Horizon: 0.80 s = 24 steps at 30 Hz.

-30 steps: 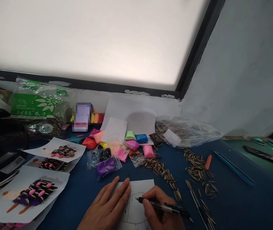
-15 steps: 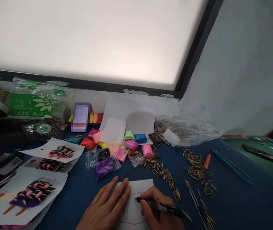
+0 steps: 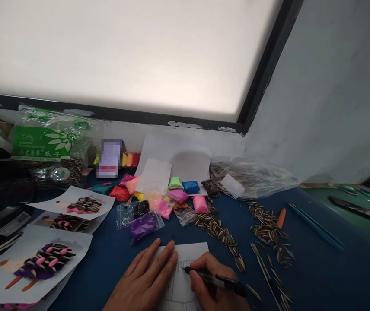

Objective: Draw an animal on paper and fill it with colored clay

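Note:
A white sheet of paper (image 3: 185, 250) lies on the blue tabletop at the bottom middle, with thin ink lines drawn on it. My left hand (image 3: 144, 276) rests flat on the sheet's left side, fingers stretched out. In my right hand (image 3: 217, 280) is a black pen (image 3: 206, 277), pinched between thumb and fingers, its tip on or just above the drawing. My hands cover much of the drawing's lower part. Just beyond the sheet is a purple clay packet (image 3: 144, 225). Sunflower seeds (image 3: 220, 233) lie in a trail to the right of it.
Paper cards with seed-and-clay hedgehogs (image 3: 42, 263) are stacked at left. Colourful clay packets (image 3: 175, 183) lie behind the sheet. A green seed bag (image 3: 42, 142) and a phone (image 3: 109, 157) stand at the back. At right are a metal tool (image 3: 266, 272) and blue tweezers (image 3: 314, 224).
Almost nothing differs. The left hand stays flat and the pen tip stays at nearly the same spot on the paper.

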{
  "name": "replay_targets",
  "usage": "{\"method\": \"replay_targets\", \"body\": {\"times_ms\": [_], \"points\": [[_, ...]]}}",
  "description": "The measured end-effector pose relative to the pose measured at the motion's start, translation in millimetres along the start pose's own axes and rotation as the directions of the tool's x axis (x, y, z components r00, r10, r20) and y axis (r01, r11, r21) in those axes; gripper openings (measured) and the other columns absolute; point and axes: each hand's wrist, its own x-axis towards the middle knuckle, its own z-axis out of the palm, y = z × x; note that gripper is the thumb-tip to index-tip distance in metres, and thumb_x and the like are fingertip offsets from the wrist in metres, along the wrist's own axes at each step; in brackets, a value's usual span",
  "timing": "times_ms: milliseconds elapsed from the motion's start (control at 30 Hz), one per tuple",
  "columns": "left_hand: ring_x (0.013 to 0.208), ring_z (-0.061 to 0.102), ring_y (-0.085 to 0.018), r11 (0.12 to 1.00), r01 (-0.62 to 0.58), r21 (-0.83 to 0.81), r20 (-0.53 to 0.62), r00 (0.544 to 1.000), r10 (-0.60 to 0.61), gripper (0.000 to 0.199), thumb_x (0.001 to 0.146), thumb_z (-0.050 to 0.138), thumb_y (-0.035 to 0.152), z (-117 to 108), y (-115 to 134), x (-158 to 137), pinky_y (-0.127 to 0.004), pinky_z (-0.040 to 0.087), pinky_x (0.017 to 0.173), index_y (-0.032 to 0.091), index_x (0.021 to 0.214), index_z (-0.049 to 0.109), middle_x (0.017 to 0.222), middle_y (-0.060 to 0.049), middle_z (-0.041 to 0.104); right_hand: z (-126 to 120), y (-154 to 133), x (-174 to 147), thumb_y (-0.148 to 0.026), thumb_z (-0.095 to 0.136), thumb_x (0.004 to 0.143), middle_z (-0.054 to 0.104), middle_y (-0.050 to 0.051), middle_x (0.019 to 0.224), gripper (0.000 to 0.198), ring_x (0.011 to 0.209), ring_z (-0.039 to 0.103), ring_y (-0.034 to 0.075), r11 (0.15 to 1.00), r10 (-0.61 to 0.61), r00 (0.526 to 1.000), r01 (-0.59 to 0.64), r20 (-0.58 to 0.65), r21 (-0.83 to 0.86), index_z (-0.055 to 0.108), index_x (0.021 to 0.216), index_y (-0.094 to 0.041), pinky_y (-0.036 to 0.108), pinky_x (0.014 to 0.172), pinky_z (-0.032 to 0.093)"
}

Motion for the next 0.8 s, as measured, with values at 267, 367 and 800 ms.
{"method": "replay_targets", "body": {"times_ms": [267, 367, 800], "points": [[0.145, 0.041, -0.035, 1.0, -0.004, -0.008, -0.008, 1.0, 0.003, 0.061, 0.103, 0.048, 0.05, 3.8, -1.6, -1.3, -0.045, 0.046, 0.111, 0.022, 0.156, 0.043, 0.161, -0.005, 0.04, -0.1, 0.7, 0.0, -0.035, 0.046, 0.094, 0.067, 0.003, 0.072, 0.018, 0.064, 0.061, 0.019, 1.0, -0.029, 1.0, 0.029, 0.002, -0.003, 0.057, 0.086, -0.023, 0.027, 0.058, 0.04], [0.145, 0.041, -0.035, 1.0, -0.004, 0.0, -0.007, 1.0, 0.004, 0.06, 0.102, 0.049, 0.048, 4.7, -1.9, -1.6, -0.045, 0.045, 0.111, 0.022, 0.156, 0.044, 0.161, -0.005, 0.041, 0.0, 1.2, -0.2, -0.034, 0.046, 0.094, 0.067, 0.002, 0.072, 0.018, 0.064, 0.061, 0.018, 1.0, -0.025, 1.0, 0.025, -0.005, -0.01, 0.057, 0.085, -0.023, 0.026, 0.059, 0.04], [0.144, 0.042, -0.037, 1.0, -0.006, 0.004, -0.015, 1.0, 0.006, 0.065, 0.105, 0.041, 0.061, 6.1, -1.6, -0.4, -0.047, 0.048, 0.109, 0.023, 0.157, 0.041, 0.161, -0.004, 0.039, 0.2, 11.7, -3.1, -0.038, 0.048, 0.096, 0.056, -0.002, 0.065, 0.022, 0.055, 0.052, 0.015, 0.998, 0.034, 0.998, -0.031, -0.057, 0.051, 0.056, 0.082, -0.024, 0.025, 0.052, 0.035]]}}
